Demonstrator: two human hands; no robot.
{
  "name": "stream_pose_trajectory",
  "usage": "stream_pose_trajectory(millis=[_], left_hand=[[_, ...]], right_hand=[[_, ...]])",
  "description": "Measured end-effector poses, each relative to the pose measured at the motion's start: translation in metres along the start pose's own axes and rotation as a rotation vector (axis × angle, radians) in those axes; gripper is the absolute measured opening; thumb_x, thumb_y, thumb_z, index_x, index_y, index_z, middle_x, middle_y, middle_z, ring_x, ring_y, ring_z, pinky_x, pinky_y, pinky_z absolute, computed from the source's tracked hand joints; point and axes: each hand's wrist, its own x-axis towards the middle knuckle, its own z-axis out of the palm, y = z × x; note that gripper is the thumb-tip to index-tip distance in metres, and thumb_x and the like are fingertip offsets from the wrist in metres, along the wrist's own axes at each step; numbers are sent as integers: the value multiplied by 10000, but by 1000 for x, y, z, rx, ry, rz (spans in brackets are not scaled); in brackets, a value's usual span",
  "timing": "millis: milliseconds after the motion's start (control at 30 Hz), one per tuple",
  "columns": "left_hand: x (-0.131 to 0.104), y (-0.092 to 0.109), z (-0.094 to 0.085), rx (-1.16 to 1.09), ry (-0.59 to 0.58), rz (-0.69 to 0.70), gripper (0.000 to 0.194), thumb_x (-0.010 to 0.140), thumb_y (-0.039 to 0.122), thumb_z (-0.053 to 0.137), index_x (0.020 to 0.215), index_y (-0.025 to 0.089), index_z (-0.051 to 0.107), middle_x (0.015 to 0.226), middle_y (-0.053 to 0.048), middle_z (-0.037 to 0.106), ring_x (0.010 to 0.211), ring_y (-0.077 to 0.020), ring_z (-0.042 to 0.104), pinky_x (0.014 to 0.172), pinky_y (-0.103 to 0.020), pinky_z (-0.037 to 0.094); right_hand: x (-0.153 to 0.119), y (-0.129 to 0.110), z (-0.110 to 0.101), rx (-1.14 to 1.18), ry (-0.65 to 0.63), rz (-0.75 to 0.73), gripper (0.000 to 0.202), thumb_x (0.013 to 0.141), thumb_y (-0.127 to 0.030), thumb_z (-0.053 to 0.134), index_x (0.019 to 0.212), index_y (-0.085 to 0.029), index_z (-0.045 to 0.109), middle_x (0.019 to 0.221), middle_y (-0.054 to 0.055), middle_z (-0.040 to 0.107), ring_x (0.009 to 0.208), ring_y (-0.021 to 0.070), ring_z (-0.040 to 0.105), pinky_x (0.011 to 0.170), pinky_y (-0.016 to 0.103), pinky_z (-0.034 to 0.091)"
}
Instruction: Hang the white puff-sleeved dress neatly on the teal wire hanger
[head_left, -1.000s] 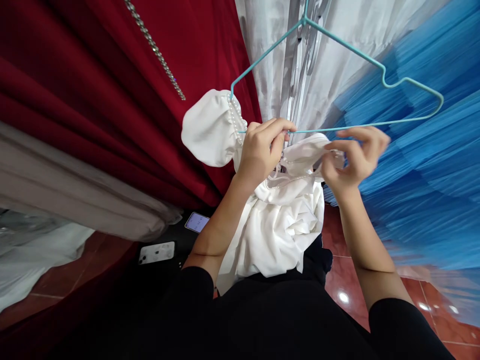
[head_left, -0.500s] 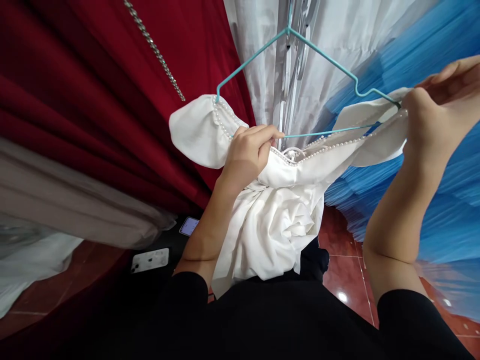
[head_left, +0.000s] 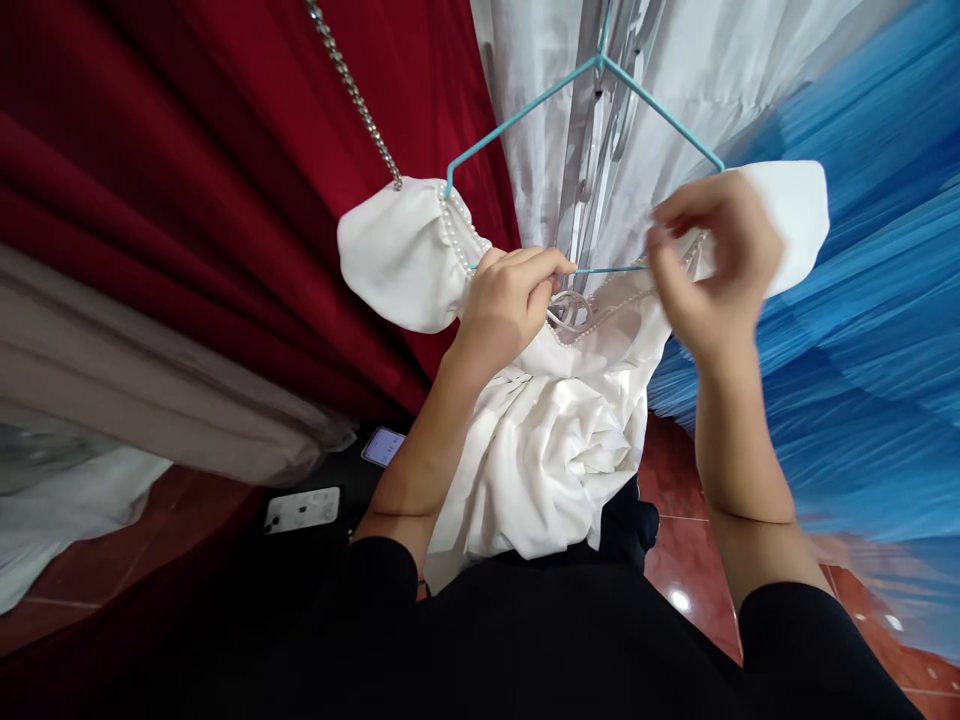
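A white dress with pearl-beaded neckline edges and puffed sleeves hangs on a thin turquoise hanger. My left hand is closed over the hanger's lower bar and the dress neckline on the left. My right hand, blurred by motion, is in front of the right sleeve. Its fingers are bent, with a small gap between thumb and fingertip, and nothing shows in them. Both hanger ends pass out of sight at the sleeves. Loops of white cord show inside the neckline.
Red cloth with a beaded strip hangs at left, above beige fabric. Blue tulle fills the right side. White drapery hangs behind the hanger. Two phones, one white and one lit, lie at lower left.
My right hand has let go of the right sleeve at the hanger's end and moved left and toward the neckline. The right sleeve now sits over the hanger's right end. My left hand stays in place.
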Motion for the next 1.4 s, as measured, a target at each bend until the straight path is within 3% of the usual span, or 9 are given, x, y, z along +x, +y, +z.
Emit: stream_pose_trajectory(millis=[100, 267, 533, 733, 867, 1033, 1167, 1300, 1400], left_hand=[[-1, 2, 2, 18, 14, -6, 309, 1009, 57, 498, 1054, 246, 738, 972, -15, 782, 960, -242, 732, 968, -407, 446], [-7, 5, 7, 36, 71, 17, 281, 1051, 109, 518, 1090, 265, 748, 1072, -22, 799, 1033, -252, 724, 1046, -449, 480], [-5, -49, -24, 203, 668, 129, 565, 950, 245, 853, 1459, 341, 627, 1517, -42, 551, 1480, -303, 468, 1351, -527, 304], [16, -97, -42, 67, 530, -34, 110, 1086, 240, 704, 1195, 227, 698, 1203, 39, 739, 1199, -174, 660, 1168, -411, 524], [22, -98, -69, 56, 593, -150, 188, 1077, 403, 706, 1109, 224, 752, 1055, 13, 791, 1076, -215, 751, 965, -466, 609], [-9, -104, -95, 28, 689, -335, 163, 893, 349, 818, 1014, 239, 824, 939, -21, 823, 951, -264, 811, 878, -529, 651], [-45, -104, -86, 12, 550, -507, 214, 781, 439, 924, 840, 267, 811, 770, 48, 768, 788, -260, 775, 803, -537, 665], [-58, -73, -62, -56, 143, -312, 107, 864, 368, 874, 892, 269, 848, 858, 14, 831, 781, -246, 783, 764, -445, 656], [-45, -43, -40, 5, 158, -12, 106, 989, 259, 737, 967, 290, 836, 1030, -4, 855, 1021, -261, 804, 960, -456, 639]], right_hand=[[-33, 7, 30, -101, -318, 24, 157, 1006, -285, 627, 1147, -263, 692, 1079, 50, 794, 957, 234, 717, 924, 432, 597], [-67, 17, 64, -254, -170, 53, 263, 1053, -279, 534, 1254, -271, 703, 995, 24, 769, 956, 247, 689, 1070, 507, 508], [-65, 7, 69, -219, -162, 77, 302, 1073, -269, 493, 1265, -323, 720, 1116, 18, 776, 1003, 251, 678, 1131, 524, 469], [-67, 14, 60, -249, -171, 61, 322, 1064, -260, 506, 1272, -346, 736, 1137, 11, 770, 997, 241, 664, 1126, 510, 465], [-65, 21, 57, -223, -170, 48, 326, 1049, -237, 519, 1257, -341, 749, 1115, 9, 776, 991, 231, 660, 1091, 489, 469], [-63, 23, 56, -185, -209, 64, 353, 1037, -229, 516, 1279, -342, 747, 1141, 12, 762, 1027, 238, 655, 1100, 495, 465], [-62, 18, 57, -153, -249, 79, 376, 1054, -236, 494, 1320, -349, 735, 1158, 13, 751, 1060, 241, 661, 1119, 496, 458], [-60, 12, 62, -170, -256, 101, 383, 1059, -243, 495, 1344, -339, 733, 1182, 22, 760, 1081, 249, 662, 1110, 492, 462], [-58, 10, 63, -187, -257, 98, 371, 1056, -260, 510, 1343, -324, 737, 1201, 31, 768, 1094, 254, 670, 1099, 494, 477]])
